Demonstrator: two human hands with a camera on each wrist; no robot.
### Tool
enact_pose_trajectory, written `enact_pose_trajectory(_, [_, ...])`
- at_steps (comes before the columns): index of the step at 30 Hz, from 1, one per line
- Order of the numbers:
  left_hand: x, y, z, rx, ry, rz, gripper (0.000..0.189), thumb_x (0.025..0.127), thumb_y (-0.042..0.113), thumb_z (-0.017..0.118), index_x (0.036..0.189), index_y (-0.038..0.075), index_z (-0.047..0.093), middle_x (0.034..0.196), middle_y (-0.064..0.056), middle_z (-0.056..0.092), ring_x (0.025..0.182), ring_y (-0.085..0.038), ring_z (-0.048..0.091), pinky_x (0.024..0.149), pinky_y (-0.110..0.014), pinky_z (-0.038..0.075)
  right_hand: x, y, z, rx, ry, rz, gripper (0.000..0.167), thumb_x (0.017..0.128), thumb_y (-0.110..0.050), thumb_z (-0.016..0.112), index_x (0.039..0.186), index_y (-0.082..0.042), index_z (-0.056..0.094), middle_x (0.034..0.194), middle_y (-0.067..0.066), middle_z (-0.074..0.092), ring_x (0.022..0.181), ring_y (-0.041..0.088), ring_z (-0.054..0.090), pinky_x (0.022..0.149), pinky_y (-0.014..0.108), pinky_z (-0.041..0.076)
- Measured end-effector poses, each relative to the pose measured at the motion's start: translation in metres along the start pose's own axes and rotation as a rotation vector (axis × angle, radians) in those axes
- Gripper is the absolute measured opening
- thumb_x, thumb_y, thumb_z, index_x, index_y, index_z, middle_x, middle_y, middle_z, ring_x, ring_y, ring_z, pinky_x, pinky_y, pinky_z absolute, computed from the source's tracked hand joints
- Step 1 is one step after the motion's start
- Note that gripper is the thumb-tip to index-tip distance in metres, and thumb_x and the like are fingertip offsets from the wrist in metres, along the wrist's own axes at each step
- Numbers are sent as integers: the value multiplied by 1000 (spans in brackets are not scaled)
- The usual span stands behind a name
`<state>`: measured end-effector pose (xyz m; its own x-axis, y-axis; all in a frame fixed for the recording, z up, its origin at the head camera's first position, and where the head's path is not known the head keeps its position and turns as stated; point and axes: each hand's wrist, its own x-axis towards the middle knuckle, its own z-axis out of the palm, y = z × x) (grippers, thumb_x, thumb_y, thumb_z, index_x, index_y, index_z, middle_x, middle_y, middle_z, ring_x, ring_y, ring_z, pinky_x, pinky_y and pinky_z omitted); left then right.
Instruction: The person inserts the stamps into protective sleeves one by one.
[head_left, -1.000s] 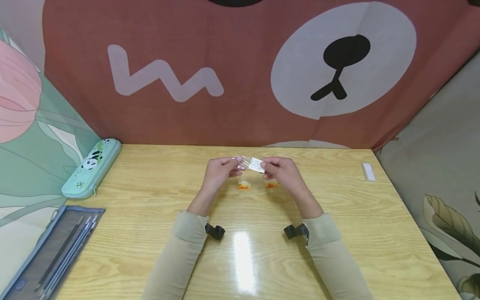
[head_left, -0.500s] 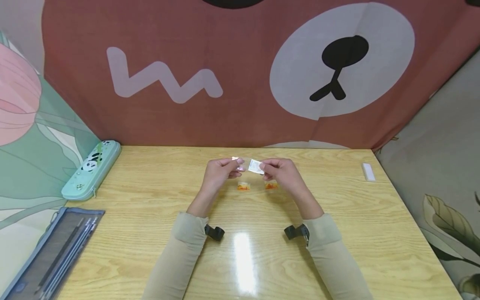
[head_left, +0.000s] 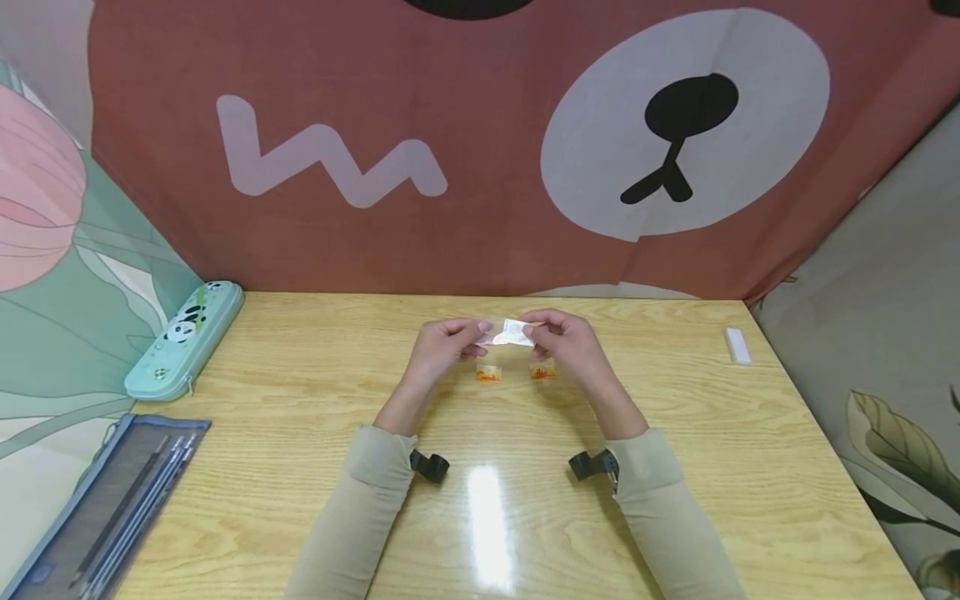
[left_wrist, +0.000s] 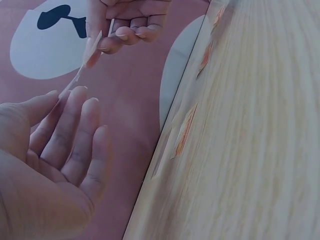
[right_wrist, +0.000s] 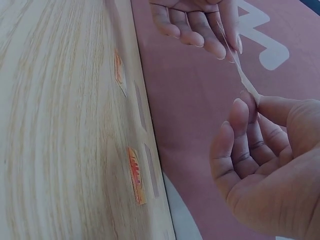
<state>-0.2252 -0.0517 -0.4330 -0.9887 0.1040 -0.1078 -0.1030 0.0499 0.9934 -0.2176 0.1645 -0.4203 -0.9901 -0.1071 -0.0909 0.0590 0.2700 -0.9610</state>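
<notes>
Between thumb and fingers, my left hand [head_left: 446, 342] pinches a small pinkish paper piece [head_left: 487, 339]. A small white paper piece [head_left: 513, 332] with faint print is pinched by my right hand [head_left: 562, 337]. The two pieces overlap in the head view, held above the table's far part. From the right wrist, they appear nearly edge-on as one thin pale strip [right_wrist: 245, 80] running from hand to hand; I cannot tell if they are joined. Two orange stamp-like pieces, a left one [head_left: 488, 373] and a right one [head_left: 543, 370], lie flat below the hands.
On the left of the wooden table [head_left: 300, 492] are a mint panda pencil case [head_left: 183, 337] and a mesh zip pouch [head_left: 112, 508] with several pencils. A white eraser-like block [head_left: 737, 344] lies far right. A patterned red-brown cloth [head_left: 480, 242] hangs behind.
The gap between the pinkish and white pieces, crossed earlier by thin pale lines, has closed in the head view. My left hand has shifted slightly right; the white piece has turned.
</notes>
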Motion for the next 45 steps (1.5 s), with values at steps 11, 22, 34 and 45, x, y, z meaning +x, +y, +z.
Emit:
enact_pose_trajectory(11, [0,0,-1,-50,-49,-57,30,101,27,65,118,5,75,93,-16,79,65,-11,74,76,-42,64,0,0,0,0,-3,6,25,100,-20,65,121,-10,71,86,2,67,86,40,68,82,45,62])
enact_pose_trajectory(22, [-1,1,-2,-65,-34,-22,26,99,14,63,121,3,73,100,-19,78,65,-10,74,75,-39,65,0,0,2,11,2,-5,26,99,-18,66,122,-9,71,88,1,71,84,35,70,77,41,62])
enact_pose_trajectory(34, [-1,1,-2,-33,-34,-17,24,95,22,72,111,5,78,100,-18,78,69,-11,74,90,-57,59,0,1,1,6,9,-11,23,99,-19,66,120,-10,72,88,2,68,76,24,66,81,46,61])
enact_pose_trajectory(45, [-2,2,0,-29,-20,-20,25,94,24,75,108,4,79,88,-9,80,68,-11,74,87,-55,60,1,1,0,-13,15,13,22,99,-20,66,118,-11,74,112,14,69,77,17,63,85,50,59])
